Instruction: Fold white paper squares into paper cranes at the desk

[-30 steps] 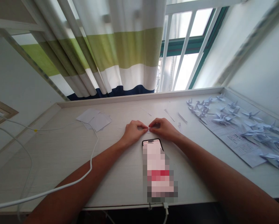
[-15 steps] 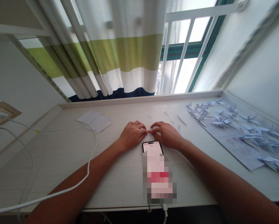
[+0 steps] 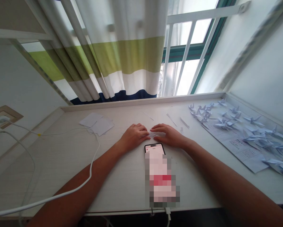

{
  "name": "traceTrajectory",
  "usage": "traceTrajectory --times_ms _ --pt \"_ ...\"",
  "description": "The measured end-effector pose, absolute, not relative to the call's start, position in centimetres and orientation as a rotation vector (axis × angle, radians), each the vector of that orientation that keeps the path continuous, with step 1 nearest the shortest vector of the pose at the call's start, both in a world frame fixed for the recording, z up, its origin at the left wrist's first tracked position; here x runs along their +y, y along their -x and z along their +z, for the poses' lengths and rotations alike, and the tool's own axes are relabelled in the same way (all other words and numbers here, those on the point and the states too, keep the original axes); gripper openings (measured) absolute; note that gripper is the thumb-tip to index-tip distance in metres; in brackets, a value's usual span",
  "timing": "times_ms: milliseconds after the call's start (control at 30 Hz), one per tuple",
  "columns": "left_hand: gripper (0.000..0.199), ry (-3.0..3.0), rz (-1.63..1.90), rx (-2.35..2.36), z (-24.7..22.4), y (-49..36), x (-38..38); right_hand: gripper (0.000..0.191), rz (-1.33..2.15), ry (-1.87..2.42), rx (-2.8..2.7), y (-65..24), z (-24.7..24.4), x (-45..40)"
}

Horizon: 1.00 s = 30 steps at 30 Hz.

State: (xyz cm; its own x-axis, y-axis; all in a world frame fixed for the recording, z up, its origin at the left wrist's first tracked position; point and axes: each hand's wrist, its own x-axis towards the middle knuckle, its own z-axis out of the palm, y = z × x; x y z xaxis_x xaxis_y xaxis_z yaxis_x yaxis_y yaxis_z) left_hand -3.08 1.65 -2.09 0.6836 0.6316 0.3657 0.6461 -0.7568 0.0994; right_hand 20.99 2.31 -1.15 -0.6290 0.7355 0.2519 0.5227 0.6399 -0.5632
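The white counter (image 3: 122, 183) is the largest thing here, with the phone (image 3: 158, 167) lying face up on it at its near edge, much of the screen blurred into blocks. Beyond the phone, past the counter's raised back edge, hangs a curtain (image 3: 132, 56) banded in white, green and dark blue. Farther right beyond the phone are a green-framed window (image 3: 190, 52) and, in front of it, a white railing (image 3: 183, 60).

Well to the right of the phone lies a printed sheet (image 3: 236, 148), with many folded white cranes (image 3: 225, 124) on and around it. A white cable (image 3: 90, 168) loops well to the phone's left and crosses in front of the left forearm.

The left hand (image 3: 134, 135) rests just beyond the phone, a little to its left; its fingers lie close together at the paper, but whether they pinch it I cannot tell. The right hand (image 3: 171, 135) is just beyond the phone and to its right, thumb and fingers parted around the paper's end.

Flat white squares (image 3: 101, 125) overlap beyond the phone to its left. The small paper (image 3: 153, 134) lies between the hands, just beyond the phone's top end; its folds are too small to read. Thin strips (image 3: 184, 122) lie farther beyond the phone, mostly to its right.
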Motion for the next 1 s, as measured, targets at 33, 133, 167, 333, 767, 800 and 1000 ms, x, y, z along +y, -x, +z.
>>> traceTrajectory --times_ms 33,133,167,333,767,800,1000 --pt "0.027 2.83 -0.58 -1.07 -2.1 3.0 1.7 0.033 0.627 0.967 -2.399 -20.8 -1.2 2.3" --pt "0.027 2.778 -0.526 -1.047 -2.1 2.8 1.8 0.028 0.612 0.936 -2.412 -20.4 -1.4 2.3" --pt "0.027 2.772 -0.515 -1.045 -2.1 2.7 1.8 0.026 0.587 0.938 -2.425 -20.3 -1.4 2.4" --pt "0.028 2.831 -0.578 -1.079 -2.1 2.7 1.8 0.02 0.471 0.951 -2.487 -19.9 -1.7 2.9" --pt "0.029 2.998 -1.303 -1.867 -2.1 1.9 1.1 0.029 0.702 1.043 -2.157 -19.4 -0.4 1.6" --pt "0.029 2.966 -1.3 -1.911 -2.1 1.8 1.2 0.029 0.708 1.044 -2.144 -19.3 -0.4 1.5" --pt "0.017 2.836 -1.12 -1.81 -3.1 2.1 1.7 0.016 0.64 1.129 -2.208 -19.1 -1.6 2.3"
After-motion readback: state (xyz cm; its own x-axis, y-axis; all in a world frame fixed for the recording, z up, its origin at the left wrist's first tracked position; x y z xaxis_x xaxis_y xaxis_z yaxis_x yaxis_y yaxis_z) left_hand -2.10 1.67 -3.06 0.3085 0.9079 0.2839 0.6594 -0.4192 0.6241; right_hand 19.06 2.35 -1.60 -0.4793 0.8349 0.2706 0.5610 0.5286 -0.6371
